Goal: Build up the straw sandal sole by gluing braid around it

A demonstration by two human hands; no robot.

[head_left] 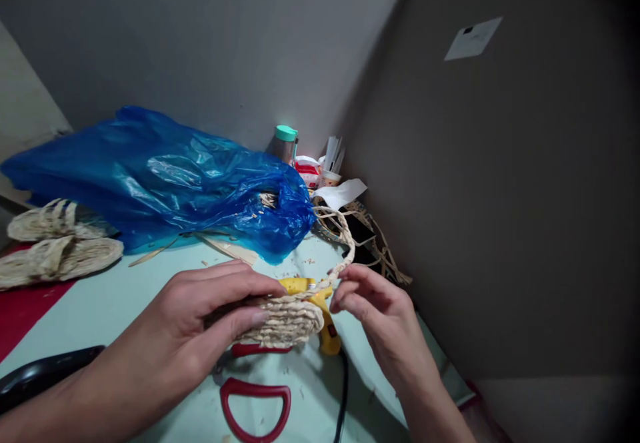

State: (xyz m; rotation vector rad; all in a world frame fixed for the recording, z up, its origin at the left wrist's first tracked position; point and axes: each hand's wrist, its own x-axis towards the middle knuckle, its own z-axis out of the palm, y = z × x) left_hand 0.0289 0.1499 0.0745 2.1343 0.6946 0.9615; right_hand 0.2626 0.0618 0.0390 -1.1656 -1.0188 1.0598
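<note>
My left hand (200, 316) is closed round a coiled, sole-shaped piece of braided straw (293, 323), thumb on its near side and fingers over the top. From its upper edge a braided straw cord (347, 246) runs right and up toward the blue bag's mouth. My right hand (377, 310) has its curled fingers at this cord, just right of the coil, the fingertips on it. Under the coil lie a yellow glue gun (329, 336) with a black cable and red-handled scissors (257, 436), both partly hidden.
A blue plastic bag (200, 176) spreads across the table's back. Two straw slippers (65, 260) lie at left, a black object (45, 373) at lower left. Back right stand a green-lidded bottle (285, 143) and a paper cup (330, 178), near loose straw strands (387, 253) and the wall.
</note>
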